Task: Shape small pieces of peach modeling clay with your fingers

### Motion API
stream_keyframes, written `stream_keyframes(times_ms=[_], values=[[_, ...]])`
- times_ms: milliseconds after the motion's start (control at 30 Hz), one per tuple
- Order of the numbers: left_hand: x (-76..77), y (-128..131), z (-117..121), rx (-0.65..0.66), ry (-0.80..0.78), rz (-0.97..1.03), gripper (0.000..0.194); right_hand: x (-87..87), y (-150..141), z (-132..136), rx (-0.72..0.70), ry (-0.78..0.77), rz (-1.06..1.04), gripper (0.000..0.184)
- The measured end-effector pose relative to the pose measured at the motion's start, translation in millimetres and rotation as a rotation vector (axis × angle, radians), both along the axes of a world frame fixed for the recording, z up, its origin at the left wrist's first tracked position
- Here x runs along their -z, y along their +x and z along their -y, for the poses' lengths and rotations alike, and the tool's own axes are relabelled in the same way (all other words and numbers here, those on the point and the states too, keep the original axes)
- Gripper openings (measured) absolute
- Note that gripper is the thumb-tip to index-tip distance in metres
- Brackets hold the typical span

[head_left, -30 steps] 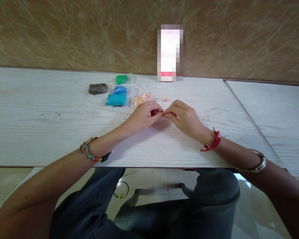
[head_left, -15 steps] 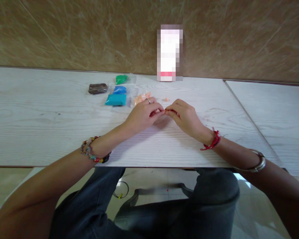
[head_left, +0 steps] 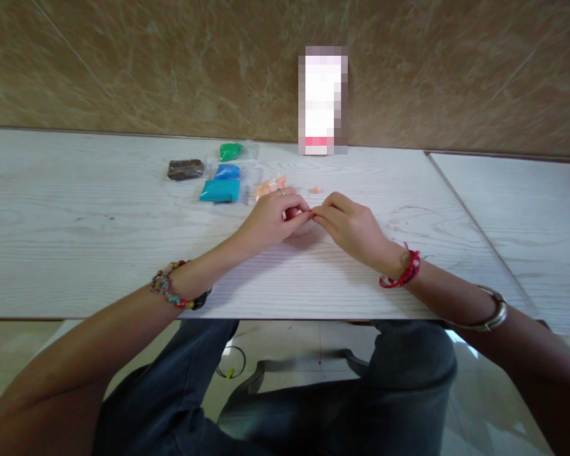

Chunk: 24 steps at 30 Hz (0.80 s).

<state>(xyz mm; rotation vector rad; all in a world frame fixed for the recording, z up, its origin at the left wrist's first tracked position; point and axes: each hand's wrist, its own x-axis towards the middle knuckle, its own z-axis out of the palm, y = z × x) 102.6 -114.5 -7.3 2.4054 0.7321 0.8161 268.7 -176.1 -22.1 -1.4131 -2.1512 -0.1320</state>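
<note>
My left hand (head_left: pixel 276 216) and my right hand (head_left: pixel 350 223) meet fingertip to fingertip above the table, each closed in a pinch. What lies between the fingertips is too small and hidden to make out. Just behind the left hand is a clear packet of peach-coloured, clay-like stuff (head_left: pixel 272 187), partly covered by the knuckles. A small peach lump (head_left: pixel 317 189) rests on the table beyond the fingertips.
On the white wood-grain table (head_left: pixel 99 253) lie packets left of the hands: teal (head_left: pixel 220 190), blue (head_left: pixel 227 171), green (head_left: pixel 230 152) and dark brown (head_left: pixel 185 169). A blurred-out upright phone-like object (head_left: pixel 320 95) leans against the brown marbled wall (head_left: pixel 147 63).
The right hand has turned slightly, its fingers lying closer together at the tips. Both hands keep almost the same place, and the packets and peach lump stay put.
</note>
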Motion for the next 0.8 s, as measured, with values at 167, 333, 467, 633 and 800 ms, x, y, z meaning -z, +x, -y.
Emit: stream_keyframes(times_ms=[167,333,467,633,800], values=[[-0.9,0.0,0.9,-0.003,0.005,0.000,0.012,0.2,2.0,-1.4,-0.015,0.004,0.013,0.026],[0.3,0.3,-1.9,-0.032,0.018,0.033,0.014,-1.8,3.5,-2.4,-0.023,0.015,0.023,0.026],[-0.5,0.1,-1.5,-0.057,0.056,0.019,0.011,-2.4,2.3,-2.4,-0.017,-0.006,0.028,0.025],[-2.1,0.9,1.9,-0.075,0.047,-0.007,0.014,-1.2,2.0,-3.2,-0.022,-0.006,0.000,0.019],[-1.3,0.9,-1.5,-0.079,0.019,0.007,0.018,-1.0,4.3,-4.5,-0.020,-0.013,-0.034,0.021]])
